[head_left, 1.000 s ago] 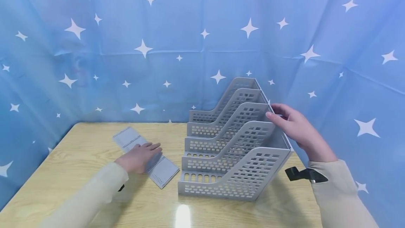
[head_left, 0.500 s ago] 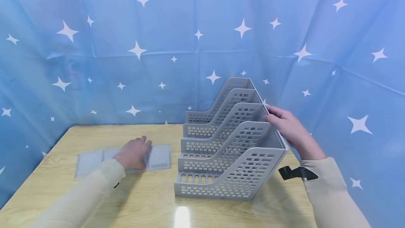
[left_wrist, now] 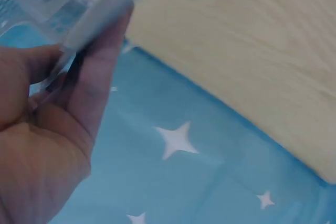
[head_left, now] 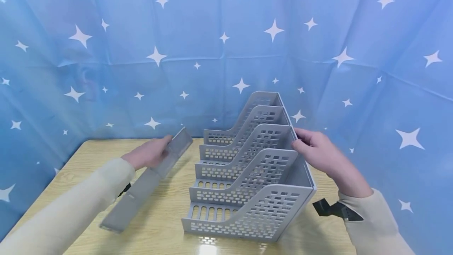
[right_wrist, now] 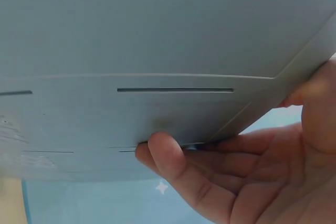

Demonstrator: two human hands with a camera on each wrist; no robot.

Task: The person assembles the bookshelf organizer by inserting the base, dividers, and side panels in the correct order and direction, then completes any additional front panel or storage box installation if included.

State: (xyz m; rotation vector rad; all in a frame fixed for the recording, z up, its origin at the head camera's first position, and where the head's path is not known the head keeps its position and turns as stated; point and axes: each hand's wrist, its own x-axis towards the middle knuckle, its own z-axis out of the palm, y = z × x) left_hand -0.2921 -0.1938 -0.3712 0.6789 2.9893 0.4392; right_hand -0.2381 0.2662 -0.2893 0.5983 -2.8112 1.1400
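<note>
A grey plastic file organizer (head_left: 260, 202) with several slots between perforated dividers stands upright on the table, its tall back to the right. My right hand (head_left: 322, 154) grips the top of that back edge, thumb inside. In the right wrist view, the fingers (right_wrist: 168, 153) touch its flat slotted back panel (right_wrist: 173, 30). My left hand (head_left: 150, 153) holds a long, narrow grey panel (head_left: 138, 188) by its middle, to the left of the organizer. That panel is tilted and raised off the tabletop. The left wrist view shows the panel (left_wrist: 102, 14) pinched between thumb and fingers.
The light wooden table (head_left: 92, 168) carries the organizer. A blue curtain (head_left: 198, 23) with white stars hangs behind and at both sides of the table. In the left wrist view, the table edge (left_wrist: 226, 103) borders the curtain.
My left hand first lay on the flat panel, then turned it on the table, and now has it lifted and tilted. My right hand keeps hold of the organizer, which has turned slightly.
</note>
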